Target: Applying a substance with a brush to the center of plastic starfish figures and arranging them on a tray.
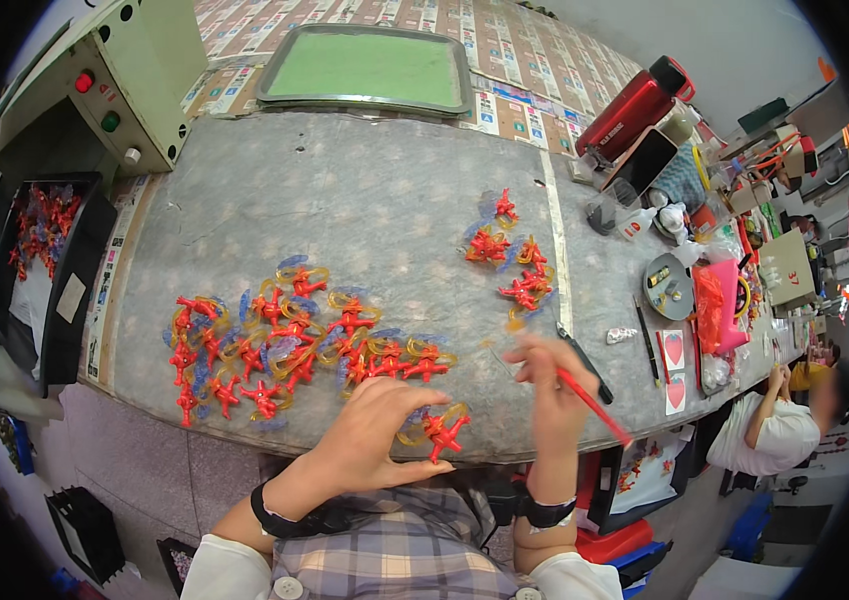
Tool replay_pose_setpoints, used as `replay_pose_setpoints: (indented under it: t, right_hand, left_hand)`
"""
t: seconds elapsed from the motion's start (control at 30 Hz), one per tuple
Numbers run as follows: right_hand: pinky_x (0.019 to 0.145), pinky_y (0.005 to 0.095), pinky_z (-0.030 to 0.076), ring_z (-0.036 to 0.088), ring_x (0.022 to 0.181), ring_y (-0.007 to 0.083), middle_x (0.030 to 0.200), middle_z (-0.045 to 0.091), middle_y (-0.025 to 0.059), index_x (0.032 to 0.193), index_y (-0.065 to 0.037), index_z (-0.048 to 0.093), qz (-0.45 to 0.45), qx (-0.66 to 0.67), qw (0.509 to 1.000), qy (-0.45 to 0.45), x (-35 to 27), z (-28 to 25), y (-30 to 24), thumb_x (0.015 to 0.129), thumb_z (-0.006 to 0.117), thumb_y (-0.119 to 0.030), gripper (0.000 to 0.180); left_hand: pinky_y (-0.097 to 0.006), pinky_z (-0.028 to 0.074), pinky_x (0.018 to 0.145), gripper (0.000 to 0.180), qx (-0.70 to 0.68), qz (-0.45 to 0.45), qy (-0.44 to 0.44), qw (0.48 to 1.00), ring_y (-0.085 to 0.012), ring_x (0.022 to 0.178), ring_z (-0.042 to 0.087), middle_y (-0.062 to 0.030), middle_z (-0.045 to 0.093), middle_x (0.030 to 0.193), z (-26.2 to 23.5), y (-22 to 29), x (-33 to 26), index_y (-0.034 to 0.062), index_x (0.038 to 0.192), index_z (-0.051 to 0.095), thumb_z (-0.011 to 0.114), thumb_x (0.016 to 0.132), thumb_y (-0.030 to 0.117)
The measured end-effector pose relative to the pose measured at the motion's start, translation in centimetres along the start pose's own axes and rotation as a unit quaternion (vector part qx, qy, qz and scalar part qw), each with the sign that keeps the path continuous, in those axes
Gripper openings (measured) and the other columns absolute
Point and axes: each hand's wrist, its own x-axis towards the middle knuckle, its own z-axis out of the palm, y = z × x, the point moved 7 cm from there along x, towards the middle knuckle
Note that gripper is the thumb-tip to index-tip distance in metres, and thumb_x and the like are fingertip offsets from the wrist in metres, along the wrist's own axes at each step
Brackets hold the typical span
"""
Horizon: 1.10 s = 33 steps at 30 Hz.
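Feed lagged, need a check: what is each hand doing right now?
Left hand: fingers pinched on a red toy at the table edge.
Right hand: closed on a thin red tool.

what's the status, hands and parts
Left hand pinching a red figure at table edge. Right hand gripping a red stick tool. Nothing between them.

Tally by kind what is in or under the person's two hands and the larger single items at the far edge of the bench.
Red figure under the left hand: red figure, 1
Red tool in the right hand: red tool, 1
Green tray: 1
Red flask: 1
Total: 4
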Motion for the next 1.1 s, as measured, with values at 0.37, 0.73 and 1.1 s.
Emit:
replay_pose_setpoints:
  t: [0.37, 0.73, 1.1]
  right_hand:
    - [0.064, 0.0381, 0.047, 0.059, 0.077, 0.0288, 0.082, 0.057, 0.0105, 0.094, -0.007, 0.057, -0.106, -0.414, 0.896, -0.12, 3.7, 0.8, 2.3, 0.073, 0.065, -0.004, 0.023]
    - [0.058, 0.0376, 0.044, 0.057, 0.07, 0.0274, 0.077, 0.053, 0.0085, 0.088, -0.009, 0.061, -0.164, -0.277, 0.932, -0.168, -1.2, 1.5, -3.1, 0.067, 0.068, -0.006, 0.023]
    - [0.066, 0.0276, 0.049, 0.06, 0.069, 0.0207, 0.083, 0.06, 0.0081, 0.101, -0.006, 0.062, -0.137, 0.009, 0.984, -0.112, -4.4, 2.2, -4.4, 0.07, 0.069, 0.005, 0.033]
  left_hand:
    - [-0.048, 0.023, 0.104, 0.045, 0.279, -0.011, 0.01, 0.96, -0.0257, 0.119, 0.041, -0.0066, 0.05, 0.125, 1.9, -0.7, 0.4, 0.0139, 0.103, 0.059, 0.077, 0.063, 0.024]
    - [-0.044, 0.035, 0.098, 0.066, 0.08, -0.024, 0.068, 0.994, -0.0279, 0.113, 0.048, -0.009, 0.048, 0.128, -0.2, -0.7, -0.2, 0.0096, 0.124, 0.047, 0.078, 0.068, 0.024]
    - [-0.034, 0.04, 0.098, 0.069, -0.385, -0.194, -0.025, 0.902, -0.0184, 0.118, 0.049, -0.0099, 0.037, 0.139, 1.4, -2.4, -2.0, 0.0078, 0.139, 0.027, 0.066, 0.082, 0.005]
